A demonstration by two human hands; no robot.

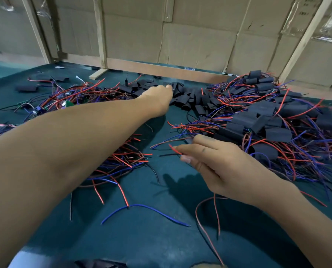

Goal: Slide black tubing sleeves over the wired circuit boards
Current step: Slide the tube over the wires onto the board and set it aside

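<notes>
1. Both hands are busy: the left hand (157,97) is stretched far out to the heap of loose black sleeves (190,99) at the back of the table, its fingers hidden from where I stand, so I cannot tell whether it has one yet.
2. Nearer, the right hand (215,163) pinches a bunch of wires (173,149) between thumb and curled fingers; the board they belong to is hidden under the palm, if it is there at all.
3. To the right lies a big pile of sleeved boards (267,124), black tubing already over them, wires trailing out. That looks like a good share of the work done.
4. Off to the left, bare boards (45,107) wait in a tangle of red and blue leads, so I judge plenty remains.
5. Loose wires sprawl over the green table (142,229), including a blue wire (142,207) lying by itself near the front edge; the outstretched forearm crosses over the left tangle, which could snag.
6. Cardboard sheets (180,35) in a wooden frame wall off the back.
</notes>
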